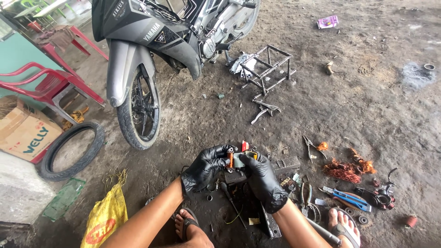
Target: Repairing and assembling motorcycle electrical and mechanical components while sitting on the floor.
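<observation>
Both of my hands wear black gloves and meet low in the middle of the head view. My left hand and my right hand together grip a small grey metal part with orange copper windings. It is held above the dirty floor, between my sandalled feet. A red bit shows just behind the part. My fingers hide most of it.
A grey motorcycle stands ahead with its front wheel near. A loose tyre, cardboard box, red chairs and yellow bag lie left. A metal frame, pliers, copper wire scraps and a blue tool lie right.
</observation>
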